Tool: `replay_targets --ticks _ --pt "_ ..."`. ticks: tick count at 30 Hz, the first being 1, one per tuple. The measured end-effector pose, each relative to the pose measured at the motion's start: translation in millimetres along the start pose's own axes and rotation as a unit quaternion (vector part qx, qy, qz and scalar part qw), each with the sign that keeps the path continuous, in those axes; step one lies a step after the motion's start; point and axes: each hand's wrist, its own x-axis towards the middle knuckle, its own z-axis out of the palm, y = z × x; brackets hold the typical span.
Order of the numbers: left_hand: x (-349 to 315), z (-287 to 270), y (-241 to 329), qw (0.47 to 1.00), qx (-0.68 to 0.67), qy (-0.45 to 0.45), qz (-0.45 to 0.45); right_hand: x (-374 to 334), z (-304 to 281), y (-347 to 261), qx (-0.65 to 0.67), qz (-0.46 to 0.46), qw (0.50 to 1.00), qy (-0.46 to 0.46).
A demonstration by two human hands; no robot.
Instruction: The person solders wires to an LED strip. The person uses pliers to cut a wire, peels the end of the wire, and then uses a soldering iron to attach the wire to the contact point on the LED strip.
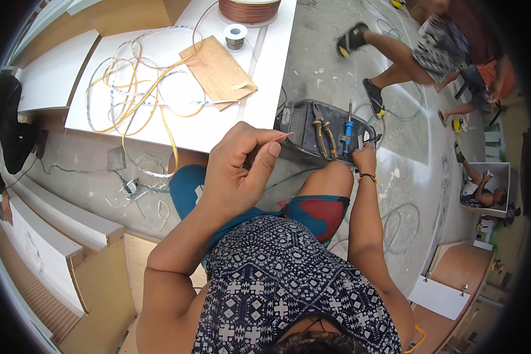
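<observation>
My left hand (pixel 236 168) is raised in the middle, thumb and forefinger pinched on a short, thin reddish wire (pixel 284 136). To the right, my right hand (pixel 364 158) is at the near edge of a dark grey tray (pixel 301 133), fingers closed around something small that I cannot make out. In the tray lie a blue soldering iron (pixel 348 131), tip pointing away, and pliers (pixel 321 137) with yellow-and-black handles. Another yellow-handled tool (pixel 330 141) rests beside them. The soldering iron is just left of my right fingers.
A white tabletop (pixel 200 133) carries loose yellow and white wires (pixel 137 106), a wooden board (pixel 215 71), a solder spool (pixel 235 38) and a brown wire reel (pixel 249 10). Cables cross the floor. A person's legs (pixel 389 56) are at the upper right; another person (pixel 9 124) is at far left.
</observation>
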Motion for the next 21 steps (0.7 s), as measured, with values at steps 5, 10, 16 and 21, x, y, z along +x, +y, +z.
replay_targets --ticks 5,10,16,21 --pt "0 -4 0 0.998 0.027 -0.009 0.053 -4 -10 -5 -0.032 -0.012 0.999 -0.024" --pt "-2 -5 0 0.996 0.02 0.004 0.087 -20 -23 -17 -0.088 -0.017 0.994 0.059" --pt "-7 -12 5 0.993 0.049 0.001 0.104 -74 -104 -105 0.202 -0.343 0.905 0.149" --pt "-6 -8 0 0.996 -0.004 0.015 0.09 -164 -166 -181 0.294 -0.547 0.781 0.066"
